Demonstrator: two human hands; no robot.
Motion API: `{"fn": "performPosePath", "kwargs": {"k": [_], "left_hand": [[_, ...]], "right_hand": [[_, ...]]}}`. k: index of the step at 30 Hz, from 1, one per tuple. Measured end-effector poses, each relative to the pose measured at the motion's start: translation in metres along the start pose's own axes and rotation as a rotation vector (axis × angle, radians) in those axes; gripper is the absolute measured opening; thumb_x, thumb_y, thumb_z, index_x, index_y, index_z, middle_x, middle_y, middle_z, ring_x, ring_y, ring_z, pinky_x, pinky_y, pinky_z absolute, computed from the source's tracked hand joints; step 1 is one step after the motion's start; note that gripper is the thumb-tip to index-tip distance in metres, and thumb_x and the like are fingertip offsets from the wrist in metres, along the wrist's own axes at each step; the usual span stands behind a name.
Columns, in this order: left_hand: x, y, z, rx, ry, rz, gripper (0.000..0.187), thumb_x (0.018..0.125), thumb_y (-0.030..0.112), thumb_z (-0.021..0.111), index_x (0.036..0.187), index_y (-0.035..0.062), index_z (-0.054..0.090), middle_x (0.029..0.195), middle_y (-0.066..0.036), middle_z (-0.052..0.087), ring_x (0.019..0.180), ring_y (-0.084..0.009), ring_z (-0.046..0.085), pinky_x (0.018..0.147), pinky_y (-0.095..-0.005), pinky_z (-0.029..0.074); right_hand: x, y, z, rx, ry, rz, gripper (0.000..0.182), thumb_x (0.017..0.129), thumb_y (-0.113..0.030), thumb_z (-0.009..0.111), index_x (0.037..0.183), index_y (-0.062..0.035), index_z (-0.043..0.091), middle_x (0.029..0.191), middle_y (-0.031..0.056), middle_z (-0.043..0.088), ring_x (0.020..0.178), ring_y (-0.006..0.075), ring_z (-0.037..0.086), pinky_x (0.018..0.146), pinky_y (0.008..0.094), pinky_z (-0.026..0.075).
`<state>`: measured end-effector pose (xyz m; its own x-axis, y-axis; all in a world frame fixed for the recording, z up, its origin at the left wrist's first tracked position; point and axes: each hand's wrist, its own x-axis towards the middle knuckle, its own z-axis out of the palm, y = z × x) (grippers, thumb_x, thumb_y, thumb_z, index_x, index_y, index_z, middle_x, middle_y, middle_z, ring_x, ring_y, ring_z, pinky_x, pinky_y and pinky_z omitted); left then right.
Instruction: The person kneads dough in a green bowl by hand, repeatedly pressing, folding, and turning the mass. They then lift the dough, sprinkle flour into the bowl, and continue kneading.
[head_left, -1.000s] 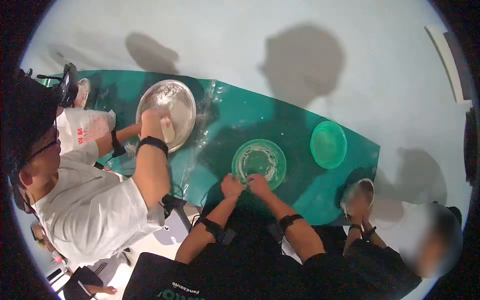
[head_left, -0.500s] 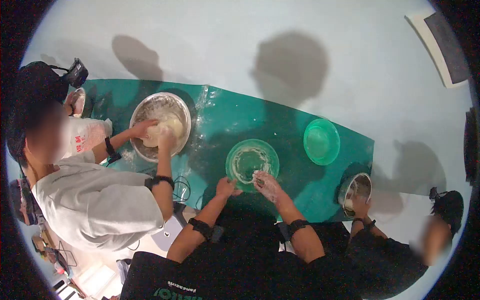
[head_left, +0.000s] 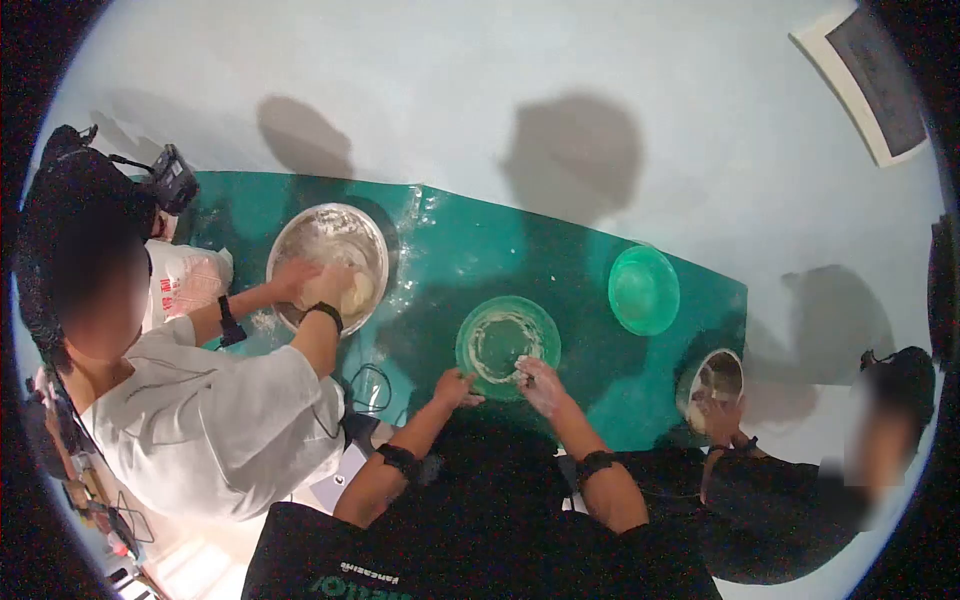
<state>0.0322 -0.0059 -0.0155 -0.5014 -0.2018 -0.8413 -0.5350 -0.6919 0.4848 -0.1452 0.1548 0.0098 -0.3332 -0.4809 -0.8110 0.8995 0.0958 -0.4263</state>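
apparently handling white residue point(head_left: 532, 335) inside green bowl point(head_left: 463, 348) on tabletop point(head_left: 460, 255), with left hand point(head_left: 456, 388) at near rim, right hand point(head_left: 541, 386) over right edge, either grip's closure impossible to tell, next seemingly requiring rim support.

head view | from wearer's head | faces forward-down | green table point(head_left: 470, 240) close below

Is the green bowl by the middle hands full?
The green bowl isn't full: white residue rings its inside, but bare green shows in the middle.
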Motion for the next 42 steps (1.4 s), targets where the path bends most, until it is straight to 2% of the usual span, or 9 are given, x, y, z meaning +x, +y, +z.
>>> {"fn": "performPosePath", "kwargs": {"k": [2, 9, 18, 26, 30, 34, 36, 39, 42], "left_hand": [[0.014, -0.021, -0.007, 0.22, -0.013, 0.189, 0.039, 0.101, 0.018, 0.063, 0.131, -0.0039, 0.051, 0.108, -0.026, 0.068, 0.075, -0.0373, 0.076, 0.06, -0.0419, 0.065], [0.006, -0.008, -0.001, -0.051, 0.064, -0.092, 0.04, 0.101, 0.023, 0.065, 0.128, -0.0037, 0.051, 0.107, -0.023, 0.068, 0.078, -0.0371, 0.076, 0.061, -0.0409, 0.065], [-0.002, -0.002, -0.006, 0.074, -0.044, -0.022, 0.042, 0.102, 0.028, 0.064, 0.129, -0.0014, 0.05, 0.112, -0.025, 0.07, 0.082, -0.0364, 0.076, 0.06, -0.0397, 0.063], [-0.011, 0.009, -0.018, 0.051, -0.047, -0.116, 0.04, 0.103, 0.031, 0.057, 0.129, 0.0013, 0.053, 0.126, -0.022, 0.067, 0.101, -0.0387, 0.073, 0.081, -0.0463, 0.063], [-0.003, 0.055, 0.029, 0.885, -0.122, 0.394, 0.038, 0.092, 0.025, 0.062, 0.124, 0.0035, 0.059, 0.125, -0.021, 0.068, 0.101, -0.0375, 0.072, 0.084, -0.0459, 0.061], [0.003, 0.072, 0.079, 1.681, 0.19, 1.535, 0.039, 0.081, 0.018, 0.067, 0.118, 0.0057, 0.064, 0.124, -0.02, 0.068, 0.101, -0.0362, 0.07, 0.087, -0.0454, 0.058], [0.041, 0.019, 0.043, 1.742, -0.14, 0.905, 0.023, 0.082, 0.022, 0.066, 0.101, 0.0086, 0.069, 0.111, -0.017, 0.071, 0.097, -0.0343, 0.07, 0.081, -0.0426, 0.058], [-0.01, 0.118, 0.024, 1.792, -0.157, 0.615, 0.029, 0.09, 0.02, 0.065, 0.115, 0.007, 0.065, 0.115, -0.016, 0.069, 0.107, -0.0337, 0.067, 0.087, -0.0425, 0.058], [-0.041, 0.01, -0.034, -0.053, 0.022, -0.138, 0.033, 0.101, 0.028, 0.065, 0.128, 0.0105, 0.057, 0.12, -0.015, 0.062, 0.105, -0.0318, 0.067, 0.087, -0.045, 0.061]], "right_hand": [[-0.01, -0.007, 0.011, -0.022, 0.038, 0.01, 0.017, 0.097, -0.003, 0.062, 0.114, -0.0059, 0.063, 0.102, 0.0053, 0.068, 0.079, 0.011, 0.061, 0.066, 0.0246, 0.05], [-0.024, -0.014, 0.012, -0.067, 0.003, -0.002, 0.015, 0.099, -0.005, 0.06, 0.114, -0.0057, 0.063, 0.111, 0.008, 0.07, 0.093, 0.0156, 0.065, 0.081, 0.0292, 0.055], [-0.035, -0.025, 0.022, -0.094, 0.107, 0.046, 0.028, 0.099, -0.012, 0.063, 0.126, -0.0054, 0.055, 0.129, 0.0135, 0.066, 0.114, 0.0263, 0.067, 0.1, 0.0402, 0.053], [-0.034, -0.021, 0.022, -0.107, 0.106, 0.0, 0.033, 0.102, -0.026, 0.058, 0.128, -0.0048, 0.057, 0.131, 0.0148, 0.065, 0.116, 0.0266, 0.066, 0.098, 0.0407, 0.054], [-0.034, -0.026, 0.022, 0.077, 0.138, 0.002, 0.032, 0.103, -0.029, 0.059, 0.125, -0.0048, 0.06, 0.127, 0.0149, 0.067, 0.114, 0.025, 0.067, 0.095, 0.0365, 0.055], [-0.012, -0.021, 0.0, 0.113, 0.175, -0.012, 0.033, 0.103, -0.028, 0.059, 0.125, -0.0038, 0.06, 0.118, 0.0121, 0.07, 0.104, 0.0246, 0.07, 0.089, 0.0373, 0.057], [-0.006, -0.022, -0.007, -0.08, 0.208, -0.082, 0.035, 0.103, -0.029, 0.057, 0.127, -0.0044, 0.059, 0.115, 0.0116, 0.07, 0.101, 0.0264, 0.071, 0.087, 0.0408, 0.057], [-0.008, -0.023, -0.004, -0.382, 0.305, -0.149, 0.029, 0.101, -0.027, 0.06, 0.118, -0.0047, 0.065, 0.105, 0.0104, 0.073, 0.092, 0.0247, 0.073, 0.08, 0.038, 0.058], [-0.02, -0.022, -0.004, -0.712, 0.261, -0.401, 0.03, 0.097, -0.028, 0.067, 0.114, -0.004, 0.067, 0.102, 0.0127, 0.075, 0.092, 0.0248, 0.073, 0.081, 0.0357, 0.058]]}}
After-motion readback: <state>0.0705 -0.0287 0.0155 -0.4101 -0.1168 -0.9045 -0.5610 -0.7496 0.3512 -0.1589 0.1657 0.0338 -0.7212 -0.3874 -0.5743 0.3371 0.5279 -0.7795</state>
